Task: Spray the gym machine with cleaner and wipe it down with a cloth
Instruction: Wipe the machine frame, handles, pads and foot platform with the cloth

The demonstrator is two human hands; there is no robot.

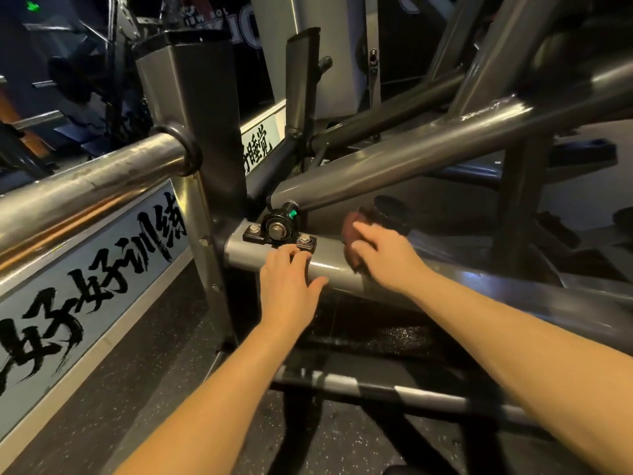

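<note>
Gym machine: we see a frame of grey steel tubes (411,156) crossing at angles, filling the middle and right of the view
Lower tube (339,272): a horizontal grey tube of the frame, shiny in the light, with both our hands on it
Left hand (291,286): we grasp the lower tube, fingers bent over its top and thumb spread on its near face, just in front of the bearing block
Right hand (387,258): we grasp the wadded cloth, fingers bent over it, pressing it on the lower tube to the right of the left hand
Cloth (351,231): dark reddish-brown and blurred, touching the tube under our right fingers
Bearing block (277,228): black, bolted on top of the lower tube, with a small green cap (293,214) on its upper right
Near banner (85,286): pale blue-grey with black brush characters, where we read 好好训练
Far banner (262,145): same style, where we read 睡觉 and only part of the character before it
Wall lettering (245,39): large pale letters at the top, cut off by the upright, not readable to us
Chrome rail (85,186): runs above the near banner into the upright post
Floor (154,354): dark and speckled
</note>
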